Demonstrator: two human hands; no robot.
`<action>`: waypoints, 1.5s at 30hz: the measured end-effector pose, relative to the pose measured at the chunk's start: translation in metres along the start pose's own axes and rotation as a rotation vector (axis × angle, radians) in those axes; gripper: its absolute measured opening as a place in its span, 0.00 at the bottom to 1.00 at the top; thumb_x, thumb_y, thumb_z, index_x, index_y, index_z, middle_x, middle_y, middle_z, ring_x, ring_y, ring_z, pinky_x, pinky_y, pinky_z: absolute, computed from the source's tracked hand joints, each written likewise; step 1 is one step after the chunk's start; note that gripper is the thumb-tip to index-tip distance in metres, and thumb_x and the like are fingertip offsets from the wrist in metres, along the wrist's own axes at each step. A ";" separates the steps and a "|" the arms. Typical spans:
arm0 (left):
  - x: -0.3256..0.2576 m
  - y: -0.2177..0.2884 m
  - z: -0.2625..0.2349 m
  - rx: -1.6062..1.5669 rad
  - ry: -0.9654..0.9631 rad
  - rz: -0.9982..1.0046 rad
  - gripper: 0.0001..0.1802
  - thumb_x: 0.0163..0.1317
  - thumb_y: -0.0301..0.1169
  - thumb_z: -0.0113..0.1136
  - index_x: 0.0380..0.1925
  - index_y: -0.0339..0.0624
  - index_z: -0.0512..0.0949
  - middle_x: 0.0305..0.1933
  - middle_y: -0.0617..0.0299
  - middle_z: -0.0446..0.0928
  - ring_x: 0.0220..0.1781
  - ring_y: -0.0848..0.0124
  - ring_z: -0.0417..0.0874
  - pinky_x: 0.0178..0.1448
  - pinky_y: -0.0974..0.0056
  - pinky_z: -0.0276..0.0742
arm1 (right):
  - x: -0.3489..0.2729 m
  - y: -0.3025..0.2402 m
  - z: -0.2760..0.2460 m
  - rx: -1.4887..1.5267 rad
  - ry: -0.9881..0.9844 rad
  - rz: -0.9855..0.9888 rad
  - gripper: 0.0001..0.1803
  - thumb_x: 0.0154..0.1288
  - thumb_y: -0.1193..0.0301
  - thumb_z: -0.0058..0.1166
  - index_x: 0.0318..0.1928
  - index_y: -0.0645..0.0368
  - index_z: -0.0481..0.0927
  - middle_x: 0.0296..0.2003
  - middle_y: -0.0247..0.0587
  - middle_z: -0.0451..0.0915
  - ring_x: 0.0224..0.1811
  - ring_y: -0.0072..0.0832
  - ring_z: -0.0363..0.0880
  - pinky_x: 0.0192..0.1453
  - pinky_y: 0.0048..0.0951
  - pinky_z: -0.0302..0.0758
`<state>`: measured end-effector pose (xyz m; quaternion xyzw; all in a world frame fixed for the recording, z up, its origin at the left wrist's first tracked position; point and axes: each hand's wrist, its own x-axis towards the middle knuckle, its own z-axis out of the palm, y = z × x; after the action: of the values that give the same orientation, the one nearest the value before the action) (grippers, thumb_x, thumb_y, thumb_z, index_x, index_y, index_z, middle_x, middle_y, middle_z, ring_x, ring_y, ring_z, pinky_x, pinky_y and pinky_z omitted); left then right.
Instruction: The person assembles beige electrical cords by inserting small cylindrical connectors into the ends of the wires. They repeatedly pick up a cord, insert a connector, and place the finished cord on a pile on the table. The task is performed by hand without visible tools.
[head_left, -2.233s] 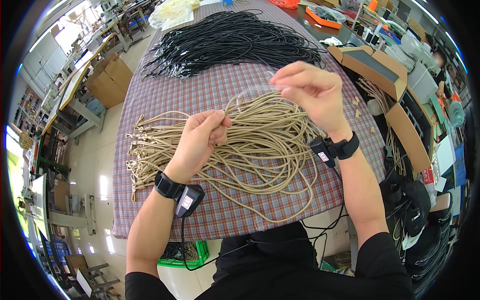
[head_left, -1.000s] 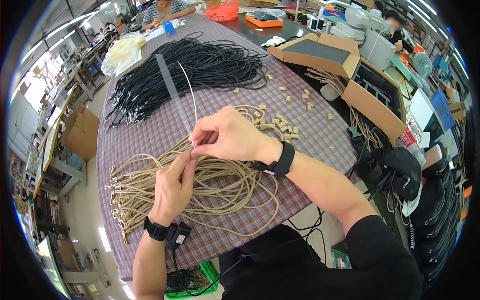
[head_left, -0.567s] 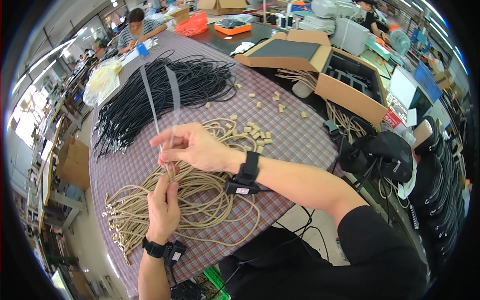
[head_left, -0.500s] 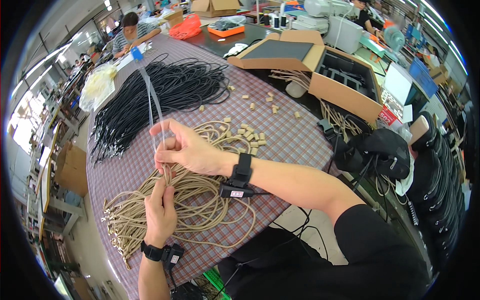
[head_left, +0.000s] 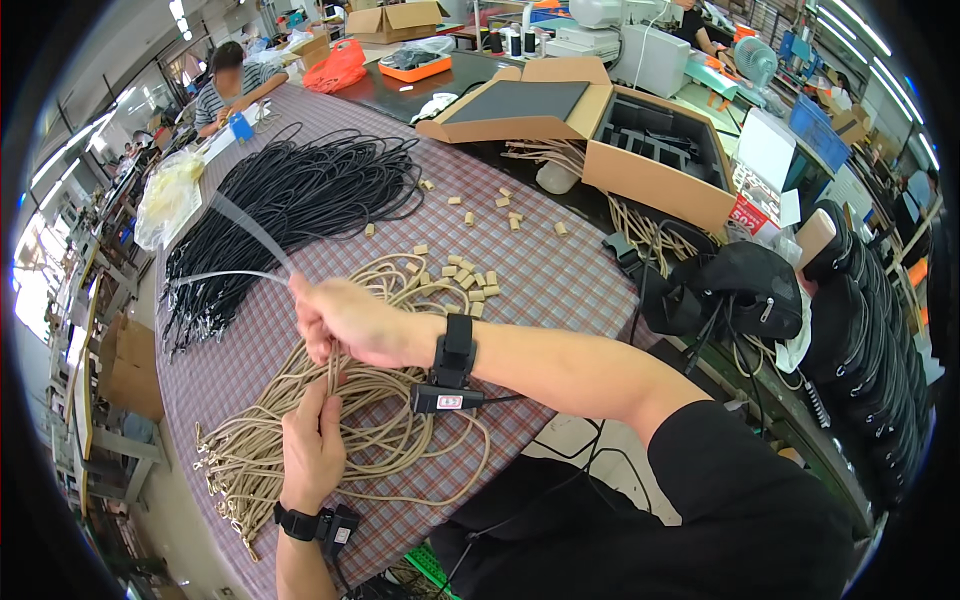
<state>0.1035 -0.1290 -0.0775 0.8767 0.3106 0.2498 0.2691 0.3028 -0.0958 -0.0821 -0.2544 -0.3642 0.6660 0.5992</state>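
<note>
My left hand pinches a few strands of beige cord, holding them upright above the rest of the bundle. Just above it, my right hand is closed on a translucent plastic strip. Two lengths of the strip stick out beyond its fingers, one up and left, the other bending left over black cords. Upper parts of the pinched strands run into the right hand, where its fingers hide how strip and cord meet. Several small beige tube-shaped pieces lie loose beyond the right wrist.
A pile of black cords covers the far left of the checked tablecloth. An open cardboard box stands at the right, near a black bag. Across the table sits another person.
My right hand has turned over and closed, its back now facing up. The strip's lengths, upright before, now bend to the left. My left hand keeps its pinch on the cord.
</note>
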 end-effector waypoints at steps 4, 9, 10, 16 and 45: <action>-0.001 -0.004 0.002 0.004 0.022 0.079 0.14 0.82 0.23 0.52 0.60 0.31 0.81 0.40 0.37 0.85 0.35 0.41 0.85 0.43 0.51 0.79 | 0.014 -0.044 -0.040 0.338 0.199 -0.013 0.30 0.93 0.45 0.36 0.30 0.46 0.64 0.21 0.22 0.55 0.21 0.21 0.53 0.26 0.29 0.56; 0.001 -0.001 0.006 0.010 0.002 0.089 0.12 0.82 0.24 0.53 0.57 0.31 0.82 0.41 0.38 0.86 0.38 0.41 0.87 0.45 0.51 0.80 | 0.011 -0.091 -0.096 0.373 0.364 -0.250 0.29 0.93 0.48 0.37 0.29 0.46 0.64 0.20 0.22 0.50 0.20 0.20 0.46 0.24 0.30 0.46; 0.001 -0.002 0.008 0.015 0.003 0.098 0.12 0.82 0.24 0.53 0.57 0.31 0.82 0.41 0.38 0.86 0.38 0.41 0.87 0.45 0.51 0.80 | 0.012 -0.092 -0.102 0.367 0.412 -0.267 0.29 0.93 0.49 0.38 0.28 0.46 0.64 0.20 0.22 0.50 0.20 0.20 0.45 0.24 0.30 0.45; -0.002 -0.001 0.002 0.013 -0.038 -0.001 0.12 0.81 0.24 0.56 0.57 0.30 0.82 0.40 0.39 0.85 0.36 0.46 0.86 0.45 0.52 0.80 | 0.011 -0.093 -0.108 0.362 0.419 -0.274 0.29 0.93 0.50 0.40 0.28 0.46 0.64 0.20 0.21 0.49 0.20 0.20 0.43 0.24 0.30 0.44; 0.086 0.114 0.080 0.185 0.268 0.463 0.20 0.47 0.27 0.84 0.36 0.38 0.80 0.32 0.60 0.79 0.28 0.66 0.78 0.34 0.61 0.76 | 0.023 -0.068 -0.060 -0.224 0.422 -0.570 0.30 0.92 0.54 0.44 0.25 0.49 0.68 0.19 0.22 0.63 0.19 0.17 0.53 0.23 0.28 0.54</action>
<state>0.2576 -0.1717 -0.0412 0.9043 0.1561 0.3890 0.0803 0.3875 -0.0615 -0.0619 -0.3384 -0.3594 0.3616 0.7909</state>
